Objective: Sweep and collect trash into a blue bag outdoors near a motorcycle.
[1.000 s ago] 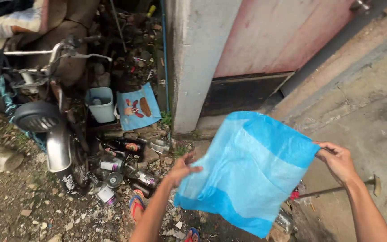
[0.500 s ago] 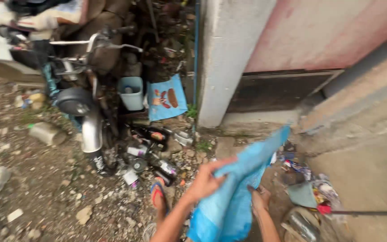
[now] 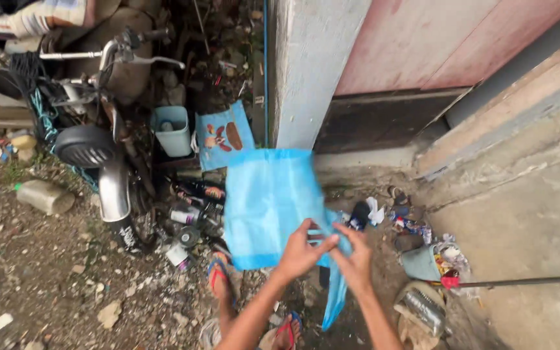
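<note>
Holding blue bag at its lower edge, both hands

Left hand [image 3: 303, 249] and right hand [image 3: 353, 256] meet at the bag's [image 3: 270, 201] lower right corner, fingertips touching each other. Both are pinched on the plastic: left grips the bottom edge, right grips the bunched part that trails down below it. Bag itself spreads up and left of the hands as a flat sheet, its top edge level, hanging in the air in front of the wall base.

Below the hands: feet in red-strapped sandals [image 3: 218, 277] on gravel.

Right of the right hand: litter pile [image 3: 416, 227] of wrappers, a grey-green tub [image 3: 419, 262], a clear jar [image 3: 422, 310] on its side. A thin rod [image 3: 520, 281] with a red tip lies across the concrete step, tip just beside the tub.

Left of the left hand: cluster of dark bottles [image 3: 192, 204] and cans on the ground, partly behind the bag. Past those, a motorbike [image 3: 98, 149] with chrome fender, handlebar up top. Plastic bottle [image 3: 43, 196] lying further left.

Beyond the bag: pale blue bin [image 3: 172, 131], blue printed sack [image 3: 223, 135] leaning next to it, blue pipe [image 3: 266, 71] running up the grey pillar [image 3: 315, 65]. Pink wall panel [image 3: 442, 42] farthest right.
</note>
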